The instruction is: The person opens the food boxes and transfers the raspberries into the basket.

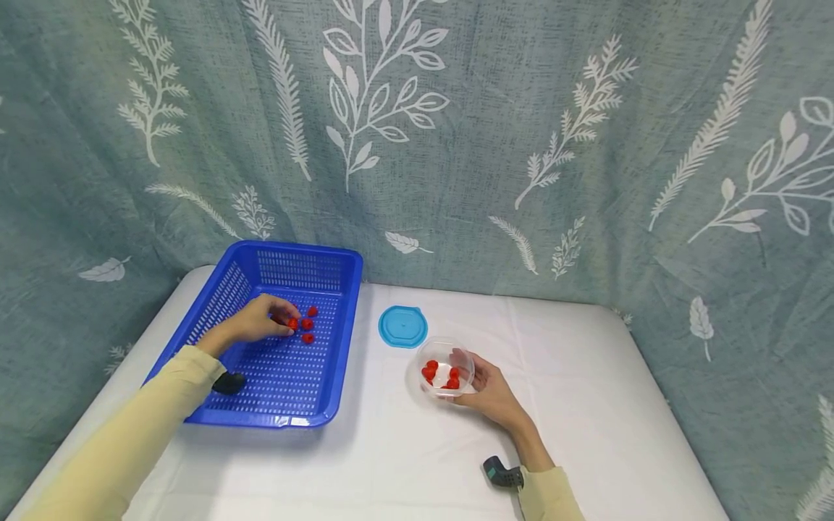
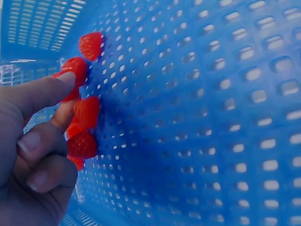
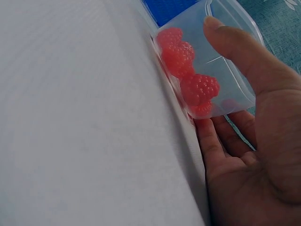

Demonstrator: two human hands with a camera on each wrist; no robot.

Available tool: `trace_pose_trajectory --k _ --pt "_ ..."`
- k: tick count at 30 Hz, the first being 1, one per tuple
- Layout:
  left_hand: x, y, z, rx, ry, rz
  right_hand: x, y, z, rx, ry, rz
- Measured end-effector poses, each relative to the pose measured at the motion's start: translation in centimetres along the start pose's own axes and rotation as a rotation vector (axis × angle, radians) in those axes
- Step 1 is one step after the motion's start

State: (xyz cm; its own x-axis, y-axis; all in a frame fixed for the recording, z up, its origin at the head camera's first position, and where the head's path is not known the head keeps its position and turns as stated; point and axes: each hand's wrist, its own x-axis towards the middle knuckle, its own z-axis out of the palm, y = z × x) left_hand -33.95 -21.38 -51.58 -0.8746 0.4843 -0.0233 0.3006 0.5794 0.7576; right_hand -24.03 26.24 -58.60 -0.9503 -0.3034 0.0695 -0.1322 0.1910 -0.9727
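Raspberries (image 1: 308,324) lie in a basket (image 1: 280,376) and tub (image 1: 443,350), left hand (image 1: 263,318) pinching one, right hand (image 1: 494,394) gripping the tub.

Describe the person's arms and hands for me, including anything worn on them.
The left sleeve and right sleeve are plain pale yellow. The left hand and right hand show no gloves. A small black device sits at each wrist: the left device looks plain, while the right device is angled, with a small greenish patch.
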Motion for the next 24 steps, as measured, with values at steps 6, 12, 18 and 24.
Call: trace_pose_trajectory --k 6,12,18,24 --pt "0.6 -0.3 0.6 0.033 0.008 -0.025 0.0 0.1 0.0 -0.007 0.003 0.005" --pt "0.7 -0.2 0.7 0.099 0.021 -0.043 0.1 0.1 0.0 -0.007 0.008 0.003" --pt "0.8 0.1 0.5 0.263 -0.010 -0.054 0.0 0.2 -0.1 0.003 0.012 0.009" --pt "0.3 0.8 0.1 0.286 -0.001 -0.044 0.1 0.3 -0.1 -0.014 0.010 0.019"
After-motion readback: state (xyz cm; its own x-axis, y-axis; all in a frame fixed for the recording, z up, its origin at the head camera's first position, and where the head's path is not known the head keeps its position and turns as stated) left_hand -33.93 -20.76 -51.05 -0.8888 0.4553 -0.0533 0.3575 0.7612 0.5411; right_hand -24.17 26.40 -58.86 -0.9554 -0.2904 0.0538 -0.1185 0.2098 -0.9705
